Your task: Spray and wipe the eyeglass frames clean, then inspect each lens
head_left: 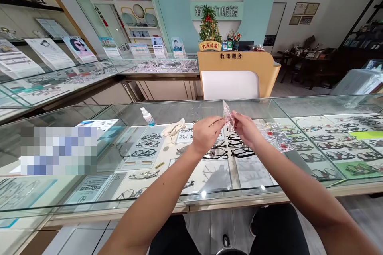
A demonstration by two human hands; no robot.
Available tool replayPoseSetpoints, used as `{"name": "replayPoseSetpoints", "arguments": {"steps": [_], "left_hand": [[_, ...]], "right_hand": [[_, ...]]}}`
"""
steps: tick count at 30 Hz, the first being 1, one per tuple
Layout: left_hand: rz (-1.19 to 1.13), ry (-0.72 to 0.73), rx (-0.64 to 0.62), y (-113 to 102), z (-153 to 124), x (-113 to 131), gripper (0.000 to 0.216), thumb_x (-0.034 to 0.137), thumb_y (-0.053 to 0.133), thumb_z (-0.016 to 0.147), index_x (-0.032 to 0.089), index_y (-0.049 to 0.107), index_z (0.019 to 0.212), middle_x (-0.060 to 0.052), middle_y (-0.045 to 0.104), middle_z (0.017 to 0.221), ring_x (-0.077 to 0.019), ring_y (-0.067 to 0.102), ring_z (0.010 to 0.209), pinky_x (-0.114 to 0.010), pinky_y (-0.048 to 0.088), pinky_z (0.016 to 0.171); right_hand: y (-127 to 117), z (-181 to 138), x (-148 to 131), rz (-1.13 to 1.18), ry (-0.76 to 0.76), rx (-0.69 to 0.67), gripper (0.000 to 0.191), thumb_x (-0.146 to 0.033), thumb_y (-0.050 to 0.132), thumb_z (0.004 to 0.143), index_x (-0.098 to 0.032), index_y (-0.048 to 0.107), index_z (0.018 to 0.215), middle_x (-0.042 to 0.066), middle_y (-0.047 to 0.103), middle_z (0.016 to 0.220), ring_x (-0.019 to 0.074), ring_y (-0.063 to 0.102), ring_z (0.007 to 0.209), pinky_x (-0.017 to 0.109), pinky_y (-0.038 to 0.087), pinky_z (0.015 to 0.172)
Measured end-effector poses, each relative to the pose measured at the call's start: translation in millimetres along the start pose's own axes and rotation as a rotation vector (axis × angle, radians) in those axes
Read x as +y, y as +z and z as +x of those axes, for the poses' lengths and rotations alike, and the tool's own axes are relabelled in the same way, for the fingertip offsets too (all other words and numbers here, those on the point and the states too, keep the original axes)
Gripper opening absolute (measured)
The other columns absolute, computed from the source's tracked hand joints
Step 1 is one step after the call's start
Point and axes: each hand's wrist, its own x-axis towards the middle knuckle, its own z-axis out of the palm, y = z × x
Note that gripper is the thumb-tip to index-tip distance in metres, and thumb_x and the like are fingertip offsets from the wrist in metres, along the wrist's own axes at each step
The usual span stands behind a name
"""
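The packet (228, 116) is above the table (239, 204), between the left grip (208, 130) and the right grip (245, 128). On the table, the bottle (148, 117) stands left of the cloth (174, 128), both left of the left grip. Bags (275, 137) lie right of the right grip. Glasses (143, 152) sit in rows inside the table. Behind it is the checkout (236, 63), with a plant (210, 26) on top and the sign (230, 10) behind.

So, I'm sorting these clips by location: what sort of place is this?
Most likely an eyewear shop: rows of eyeglasses lie in the glass display counter, and a cashier desk stands beyond it.
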Motion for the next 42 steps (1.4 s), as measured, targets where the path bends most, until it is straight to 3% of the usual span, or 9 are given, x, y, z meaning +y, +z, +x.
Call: {"name": "replayPoseSetpoints", "arguments": {"steps": [3,7,13,19,23,28,35,38,42], "left_hand": [[0.024,0.018,-0.032,1,0,-1,0.041,0.042,0.049,0.114,0.029,0.087,0.109,-0.009,0.087,0.112,-0.0256,0.079,0.097,-0.041,0.056,0.085],[0.002,0.004,-0.031,2,-1,-4,0.038,0.04,0.051,0.114,0.029,0.088,0.111,-0.009,0.086,0.115,-0.0259,0.079,0.098,-0.043,0.057,0.087],[-0.121,0.035,0.201,5,-3,-4,0.028,0.036,0.06,0.112,0.027,0.086,0.112,-0.009,0.086,0.11,-0.0219,0.079,0.097,-0.037,0.059,0.085],[-0.453,-0.349,0.455,8,10,-13,0.029,0.048,0.074,0.103,0.022,0.085,0.109,-0.008,0.083,0.102,-0.0171,0.073,0.08,-0.029,0.056,0.068],[-0.786,-0.649,0.454,9,18,-29,0.038,0.053,0.087,0.087,0.019,0.083,0.104,-0.009,0.084,0.102,-0.0137,0.066,0.067,-0.026,0.05,0.06],[-1.008,-0.796,0.455,9,22,-37,0.048,0.05,0.097,0.073,0.018,0.079,0.104,-0.01,0.083,0.108,-0.0097,0.06,0.066,-0.022,0.043,0.056],[-1.024,-0.927,0.314,11,23,-35,0.043,0.05,0.088,0.085,0.022,0.063,0.105,-0.004,0.076,0.093,-0.0115,0.061,0.065,-0.024,0.044,0.058],[-0.804,-0.776,0.32,12,18,-31,0.027,0.039,0.077,0.094,0.024,0.056,0.102,0.004,0.061,0.076,-0.0121,0.052,0.061,-0.026,0.042,0.059],[-0.311,-0.234,0.295,9,9,-20,0.024,0.026,0.075,0.095,0.024,0.06,0.114,0.006,0.049,0.075,-0.0134,0.048,0.065,-0.028,0.041,0.066]], "right_hand": [[-1,2,-1,0.135,0.121,-0.034,0.046,-0.059,0.094,0.067,-0.026,0.063,0.073,-0.003,0.058,0.072,0.0148,0.051,0.066,0.03,0.045,0.065],[-3,3,0,0.275,0.2,-0.065,0.036,-0.046,0.094,0.07,-0.025,0.066,0.078,-0.005,0.061,0.07,0.0132,0.053,0.065,0.027,0.047,0.065],[-9,8,-3,0.337,0.209,-0.13,0.031,-0.039,0.088,0.081,-0.025,0.06,0.077,-0.003,0.059,0.073,0.0136,0.054,0.068,0.025,0.051,0.065],[-19,13,-13,0.47,0.194,-0.282,0.033,-0.028,0.089,0.08,-0.022,0.056,0.077,-0.006,0.05,0.069,0.0096,0.051,0.062,0.021,0.05,0.06],[-24,14,-10,0.406,0.196,-0.298,0.027,-0.028,0.087,0.083,-0.02,0.062,0.08,-0.005,0.057,0.071,0.0086,0.05,0.061,0.021,0.049,0.058],[-25,14,-6,0.313,0.192,-0.312,0.028,-0.032,0.095,0.078,-0.018,0.07,0.084,-0.004,0.068,0.073,0.0083,0.059,0.062,0.02,0.054,0.059],[-29,14,-7,0.304,0.129,-0.297,0.036,-0.042,0.1,0.076,-0.024,0.074,0.093,0.004,0.087,0.107,0.0141,0.08,0.087,0.023,0.063,0.076],[-28,13,-10,0.278,0.092,-0.305,0.033,-0.046,0.096,0.082,-0.027,0.072,0.092,0.004,0.087,0.121,0.0195,0.082,0.109,0.03,0.064,0.093],[-28,12,-13,0.251,0.035,-0.321,0.028,-0.047,0.09,0.089,-0.028,0.069,0.088,0.003,0.085,0.126,0.0224,0.077,0.126,0.036,0.057,0.111]]}}
